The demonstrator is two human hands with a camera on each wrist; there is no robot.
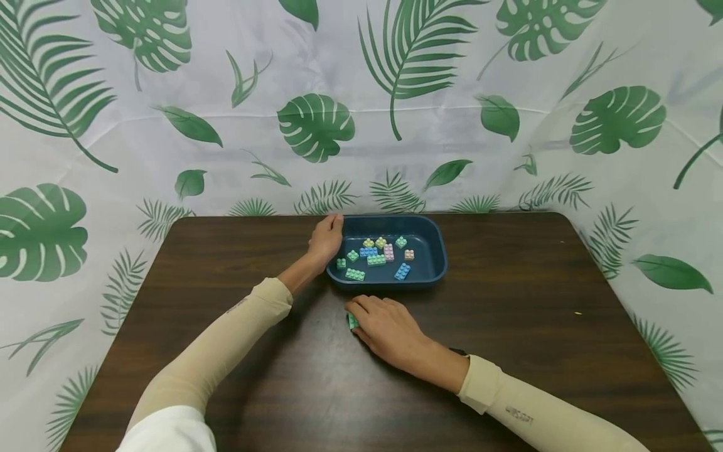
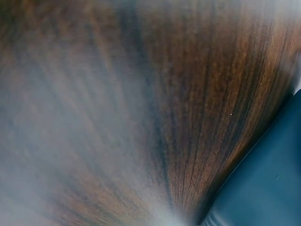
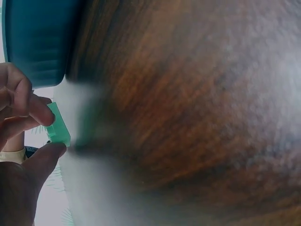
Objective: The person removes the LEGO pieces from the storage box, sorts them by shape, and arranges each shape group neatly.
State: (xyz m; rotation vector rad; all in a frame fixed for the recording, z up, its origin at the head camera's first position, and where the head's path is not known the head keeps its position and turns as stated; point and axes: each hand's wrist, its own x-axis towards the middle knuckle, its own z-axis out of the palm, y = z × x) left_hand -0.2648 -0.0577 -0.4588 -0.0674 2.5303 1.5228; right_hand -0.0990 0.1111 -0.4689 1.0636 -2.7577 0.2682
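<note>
A dark blue tray [image 1: 435, 279] stands on the table, with several toy building bricks lying loose in it. At its left end my left hand [image 1: 326, 240] grips the rim; the left wrist view catches only the tray's side [image 2: 263, 174], not that hand. In front of the tray my right hand [image 1: 392, 329] pinches a green building brick [image 1: 353, 321] between thumb and fingers. The right wrist view shows this green brick [image 3: 58, 126] held on edge just over the tabletop, with the tray wall [image 3: 40, 42] close by.
Inside the tray are a pink brick [image 1: 388, 252], a blue brick [image 1: 402, 272], a light green brick [image 1: 355, 274] and yellow ones. The brown wooden table [image 1: 508, 282] reaches a leaf-patterned cloth [image 1: 333, 182] behind it.
</note>
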